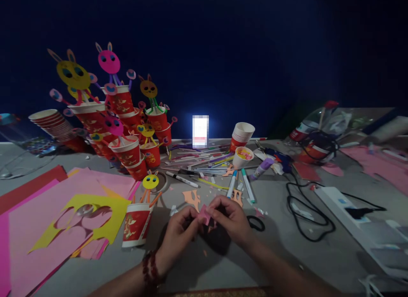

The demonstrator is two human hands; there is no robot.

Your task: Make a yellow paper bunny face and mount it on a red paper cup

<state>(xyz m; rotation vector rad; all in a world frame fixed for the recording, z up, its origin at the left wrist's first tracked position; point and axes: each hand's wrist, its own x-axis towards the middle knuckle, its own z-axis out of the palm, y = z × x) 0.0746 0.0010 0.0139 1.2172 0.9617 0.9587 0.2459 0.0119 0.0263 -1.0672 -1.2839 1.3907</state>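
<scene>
Between the fingertips of both hands is a small piece of pink paper (204,215), held above the table. My left hand (182,229) pinches its left edge, and a dark red bead bracelet circles that wrist. On the other side, my right hand (230,218) pinches the paper's upper right edge. Left of my hands stands a red paper cup (136,224) with a yellow paper face (151,181) on orange stems. Just beyond the hands lie orange paper scraps (191,198). A black scissors handle loop (256,223) shows beside my right hand; the rest is hidden.
Stacked red cups with paper bunny figures (124,150) rise at the left, behind coloured paper sheets (35,220). Markers (247,185) and pipe cleaners lie ahead. A small cup of paper pieces (243,157), a black cable (288,203) and a white power strip (347,220) are rightward.
</scene>
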